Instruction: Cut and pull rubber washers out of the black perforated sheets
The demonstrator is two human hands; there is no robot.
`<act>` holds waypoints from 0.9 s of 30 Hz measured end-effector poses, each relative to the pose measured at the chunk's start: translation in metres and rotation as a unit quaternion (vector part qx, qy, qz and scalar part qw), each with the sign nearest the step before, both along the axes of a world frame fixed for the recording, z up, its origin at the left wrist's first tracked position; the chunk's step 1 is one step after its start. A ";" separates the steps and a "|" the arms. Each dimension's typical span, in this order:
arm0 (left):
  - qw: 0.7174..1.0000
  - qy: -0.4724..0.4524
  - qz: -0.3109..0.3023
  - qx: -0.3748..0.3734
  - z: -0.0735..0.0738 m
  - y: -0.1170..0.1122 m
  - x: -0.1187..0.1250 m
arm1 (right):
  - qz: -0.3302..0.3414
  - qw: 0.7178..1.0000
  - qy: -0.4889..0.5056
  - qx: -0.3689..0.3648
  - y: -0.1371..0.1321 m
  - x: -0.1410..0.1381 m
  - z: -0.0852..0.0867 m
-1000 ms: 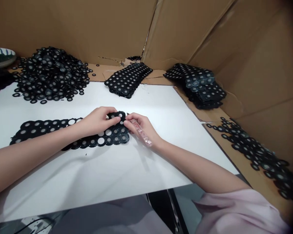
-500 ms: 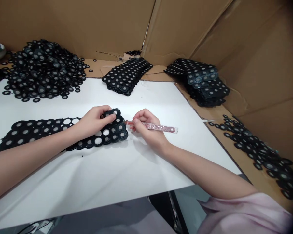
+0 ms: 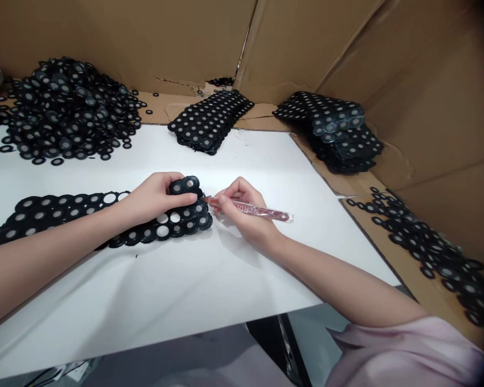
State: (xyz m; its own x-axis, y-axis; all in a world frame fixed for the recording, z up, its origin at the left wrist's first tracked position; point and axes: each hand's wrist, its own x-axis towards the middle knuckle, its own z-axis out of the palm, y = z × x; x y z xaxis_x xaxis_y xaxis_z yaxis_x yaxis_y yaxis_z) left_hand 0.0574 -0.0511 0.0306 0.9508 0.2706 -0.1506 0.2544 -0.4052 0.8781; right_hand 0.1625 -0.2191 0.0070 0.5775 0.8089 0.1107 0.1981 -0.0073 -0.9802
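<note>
A long black sheet of joined rubber rings [image 3: 78, 200] lies flat on the white board, with white showing through several of its holes. My left hand [image 3: 157, 196] holds the sheet near its right end, its thumb stretched across the rings and its other fingers partly hidden. In a pen-like grip, my right hand [image 3: 244, 209] is closed on a slim red-handled tool [image 3: 262, 211] wrapped in clear plastic with lettering. The tool's thin tip meets the right edge of the sheet beside my left thumb; its exact shape is too small to make out.
A heap of loose black rings [image 3: 72, 113] sits at the back left. Stacked ring sheets [image 3: 210, 121] stand at the back middle, and more sheets [image 3: 334, 129] at the back right. Scattered ring pieces [image 3: 423, 242] line the right side. Cardboard walls [image 3: 145, 43] enclose the white board [image 3: 210, 279].
My left thumb has slid slightly right and lies straighter across the rings. The tool's tip has shifted a little up and left along the sheet's edge. The view has tilted slightly.
</note>
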 end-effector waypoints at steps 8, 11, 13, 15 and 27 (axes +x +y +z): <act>0.984 -0.023 -0.022 0.178 -0.007 0.002 0.007 | 0.044 0.960 -0.257 -0.097 0.003 0.003 0.003; 0.973 -0.018 0.008 0.229 -0.012 0.000 0.007 | 0.059 0.933 -0.339 -0.108 0.006 0.002 0.004; 0.972 -0.008 0.029 0.232 -0.014 -0.001 0.005 | 0.053 0.916 -0.379 -0.121 0.009 0.002 0.005; 0.975 -0.003 0.035 0.218 -0.015 -0.001 0.002 | 0.044 0.910 -0.389 -0.136 0.012 0.002 0.006; 0.984 -0.009 0.041 0.174 -0.014 -0.002 -0.006 | -0.001 0.978 -0.199 -0.061 0.011 0.009 0.022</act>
State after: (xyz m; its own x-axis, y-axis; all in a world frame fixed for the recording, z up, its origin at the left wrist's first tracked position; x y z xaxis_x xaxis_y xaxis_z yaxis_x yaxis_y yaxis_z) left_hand 0.0512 -0.0531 0.0170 0.9254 0.3785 -0.0188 0.2842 -0.6603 0.6952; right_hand 0.1717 -0.2082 0.0288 0.5090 0.8295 0.2301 0.5640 -0.1195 -0.8171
